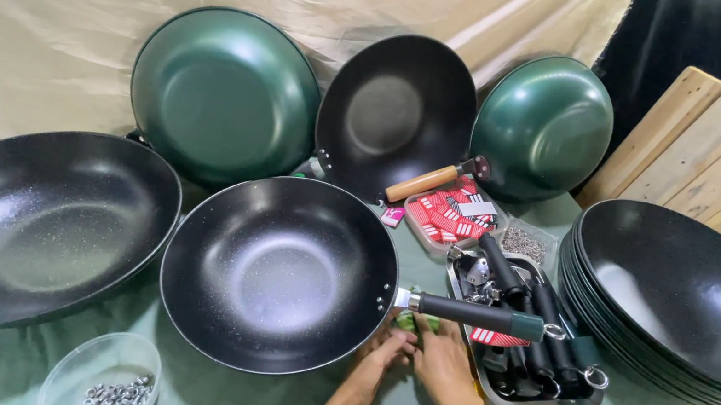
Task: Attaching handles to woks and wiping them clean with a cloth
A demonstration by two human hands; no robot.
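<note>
Hands meet under the handle of the black wok at the counter's middle. The left hand and right hand each pinch a small green piece in a narrow grip, beside a metal tray of handles.

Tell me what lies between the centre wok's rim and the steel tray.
In the head view, the wok's dark handle spans that gap, reaching over the tray; both hands sit under its base.
</note>
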